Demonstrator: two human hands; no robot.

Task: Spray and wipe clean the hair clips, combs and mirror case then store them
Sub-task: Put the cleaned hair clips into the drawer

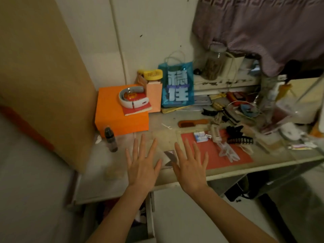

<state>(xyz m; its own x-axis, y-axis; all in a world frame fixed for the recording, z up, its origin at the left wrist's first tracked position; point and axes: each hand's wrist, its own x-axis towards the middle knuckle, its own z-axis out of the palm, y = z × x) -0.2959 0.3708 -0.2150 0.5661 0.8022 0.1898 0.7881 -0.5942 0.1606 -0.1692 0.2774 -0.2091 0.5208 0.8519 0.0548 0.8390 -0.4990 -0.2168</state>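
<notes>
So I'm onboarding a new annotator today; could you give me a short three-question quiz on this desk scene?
1. True or false: the left hand grips the dark spray bottle.
2. What does the large black plastic claw clip partly lie on? A) orange box B) red mat C) blue bag
3. Which comb lies behind the red mat?

Key: 1 false, both hands are open, and the right hand holds nothing too. 2 B. 3 the brown wooden comb.
</notes>
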